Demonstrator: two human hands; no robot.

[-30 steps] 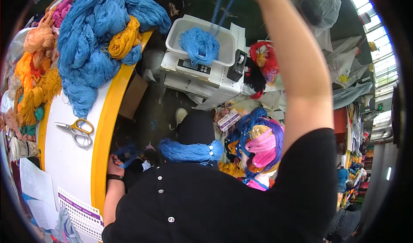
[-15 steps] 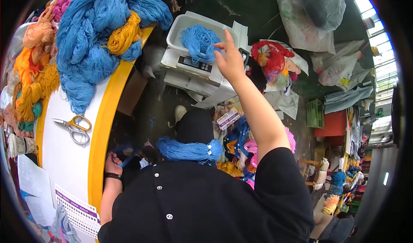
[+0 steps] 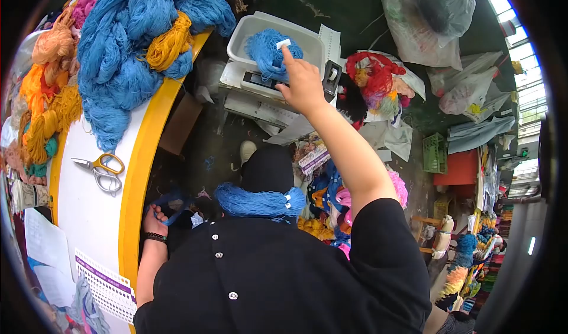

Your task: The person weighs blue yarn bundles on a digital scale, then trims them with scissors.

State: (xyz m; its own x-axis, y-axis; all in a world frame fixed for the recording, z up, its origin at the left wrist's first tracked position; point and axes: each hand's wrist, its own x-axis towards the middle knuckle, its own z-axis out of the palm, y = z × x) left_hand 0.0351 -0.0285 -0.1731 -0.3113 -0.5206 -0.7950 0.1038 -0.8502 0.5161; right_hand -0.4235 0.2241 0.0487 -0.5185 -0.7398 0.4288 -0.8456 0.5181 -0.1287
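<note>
Down from overhead, the right hand (image 3: pixel 302 85) reaches the blue yarn skein (image 3: pixel 265 53) in the white plastic scale tray (image 3: pixel 245 29), fingers (image 3: pixel 289 59) pinching a small white piece (image 3: pixel 284 43); the left hand (image 3: pixel 155 220) grips thin blue strands (image 3: pixel 171 205)

The right hand (image 3: pixel 302 85) covers part of the scale display (image 3: pixel 260 81), and the digits are too tiny to read anyway. No clue what the white bit (image 3: pixel 283 43) at its fingertip is, or if it's actually pinched. The left hand (image 3: pixel 155 220) is down beside the surface (image 3: pixel 89 215), its grip buried in blue yarn (image 3: pixel 170 202).

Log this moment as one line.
right hand: at blue yarn in scale tray | left hand: grips blue strand by yellow table edge | lap: blue skein
</note>
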